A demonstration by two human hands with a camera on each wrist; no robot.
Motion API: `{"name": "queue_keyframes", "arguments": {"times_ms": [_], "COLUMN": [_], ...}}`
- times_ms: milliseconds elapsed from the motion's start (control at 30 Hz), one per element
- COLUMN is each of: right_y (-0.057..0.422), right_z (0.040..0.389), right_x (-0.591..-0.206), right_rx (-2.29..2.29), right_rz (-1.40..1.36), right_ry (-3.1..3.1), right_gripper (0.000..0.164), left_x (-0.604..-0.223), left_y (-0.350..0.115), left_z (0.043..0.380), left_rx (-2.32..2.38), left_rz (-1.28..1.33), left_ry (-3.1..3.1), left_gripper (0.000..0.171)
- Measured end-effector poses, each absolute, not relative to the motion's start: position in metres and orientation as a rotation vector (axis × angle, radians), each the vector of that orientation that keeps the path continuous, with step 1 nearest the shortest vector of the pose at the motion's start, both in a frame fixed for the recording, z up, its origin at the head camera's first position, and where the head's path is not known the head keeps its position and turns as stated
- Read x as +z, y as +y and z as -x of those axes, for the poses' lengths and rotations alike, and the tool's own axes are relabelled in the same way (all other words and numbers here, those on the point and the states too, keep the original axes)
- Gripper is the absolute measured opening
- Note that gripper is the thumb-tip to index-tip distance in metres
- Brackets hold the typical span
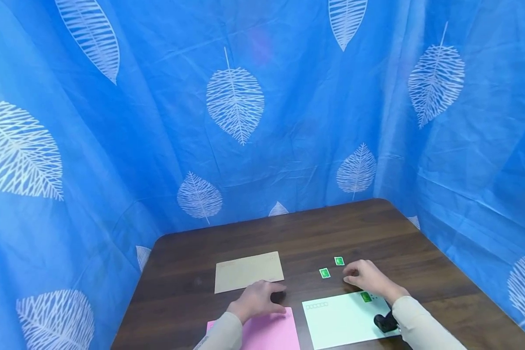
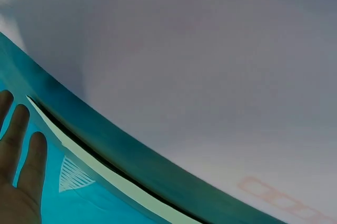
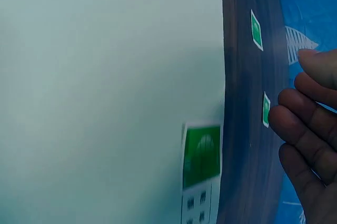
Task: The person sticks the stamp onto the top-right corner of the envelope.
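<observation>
My left hand (image 1: 260, 297) is over the upper part of a pink envelope (image 1: 273, 335), thumb and fingers spread apart. In the left wrist view its fingers (image 2: 32, 168) look straight and hold nothing. Just beyond the far edge of a pale green envelope (image 1: 337, 323) is my right hand (image 1: 367, 276), fingers loosely bent. Nothing shows between its thumb and fingers in the right wrist view. A green stamp (image 3: 202, 155) sits at that envelope's far right corner, with small dark marks beside it. Two loose green stamps (image 1: 324, 273) (image 1: 339, 261) lie left of the right hand.
A tan envelope (image 1: 249, 272) lies farther back on the dark wooden table (image 1: 297, 233), beyond the left hand. Blue curtains (image 1: 288, 121) with white leaf prints hang around the table. A black device (image 1: 386, 322) at the right wrist overlaps the pale green envelope.
</observation>
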State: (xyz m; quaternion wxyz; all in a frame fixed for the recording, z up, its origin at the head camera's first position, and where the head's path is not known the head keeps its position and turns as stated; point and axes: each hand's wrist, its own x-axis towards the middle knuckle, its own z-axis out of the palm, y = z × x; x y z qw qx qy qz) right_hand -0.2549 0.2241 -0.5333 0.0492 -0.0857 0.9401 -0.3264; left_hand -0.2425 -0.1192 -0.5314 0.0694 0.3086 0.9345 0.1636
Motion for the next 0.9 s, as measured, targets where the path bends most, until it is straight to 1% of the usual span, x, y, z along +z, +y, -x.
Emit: {"name": "queue_keyframes", "arguments": {"times_ms": [267, 600, 900], "right_y": [0.214, 0.211, 0.21], "right_z": [0.265, 0.271, 0.273], "right_x": [-0.539, -0.547, -0.547], "right_rx": [-1.026, -1.047, -1.017], "right_rz": [0.277, 0.283, 0.289], "right_ry": [2.84, 2.821, 2.83], "right_gripper": [0.011, 0.009, 0.009], "left_x": [-0.532, -0.532, -0.532], "left_y": [-0.138, -0.149, -0.16], "left_z": [0.243, 0.241, 0.236], "left_rx": [0.59, 0.577, 0.702], "left_rz": [-0.868, -0.863, -0.783], "left_ry": [2.817, 2.845, 2.832], "left_gripper": [0.058, 0.057, 0.056]}}
